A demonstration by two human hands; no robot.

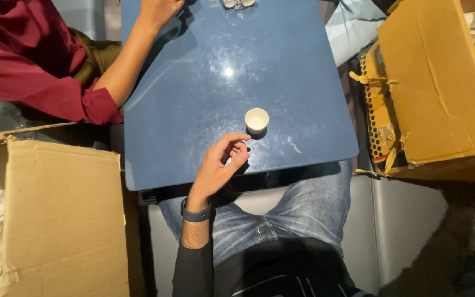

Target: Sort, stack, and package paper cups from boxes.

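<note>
A small white paper cup stands upright on the blue table, near its front edge. My left hand rests over the table's front edge just below and left of the cup. Its fingers are loosely curled and apart, holding nothing, with the thumb tip a short gap from the cup. A dark band sits on that wrist. My right hand is out of sight.
Another person in a dark red sleeve leans an arm on the table's far left. A light blue sleeve shows at far right. Open cardboard boxes holding several paper cups flank the table.
</note>
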